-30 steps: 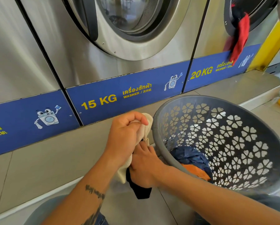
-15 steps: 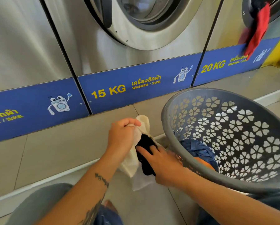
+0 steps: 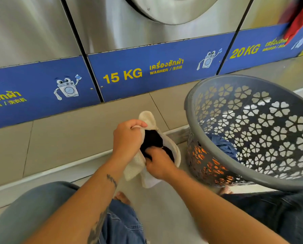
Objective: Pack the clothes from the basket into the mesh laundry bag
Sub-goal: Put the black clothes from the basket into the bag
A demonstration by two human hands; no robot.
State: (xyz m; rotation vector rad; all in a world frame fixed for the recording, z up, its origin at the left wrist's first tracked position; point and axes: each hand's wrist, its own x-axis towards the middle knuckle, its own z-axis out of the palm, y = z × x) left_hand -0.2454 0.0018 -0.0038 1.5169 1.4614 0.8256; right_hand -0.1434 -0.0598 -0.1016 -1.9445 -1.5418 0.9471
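My left hand (image 3: 127, 140) grips the top edge of a cream mesh laundry bag (image 3: 135, 166) and holds its mouth apart. My right hand (image 3: 158, 163) is closed on a black garment (image 3: 151, 140) that sits partly inside the bag's opening. To the right, a grey plastic basket (image 3: 252, 171) with flower-shaped cutouts tilts toward me. A blue garment (image 3: 223, 144) and an orange garment (image 3: 215, 167) lie at its bottom, the orange one seen mostly through the cutouts.
Steel washing machines (image 3: 133, 27) with a blue label strip stand ahead on a tiled step (image 3: 77, 131). A red cloth (image 3: 298, 20) hangs from the right machine's door. My knees in jeans (image 3: 122, 224) flank the floor below the bag.
The black garment hung below the bag a second ago; now my right hand has pushed it up into the bag's mouth. The view has tilted down and shifted left.
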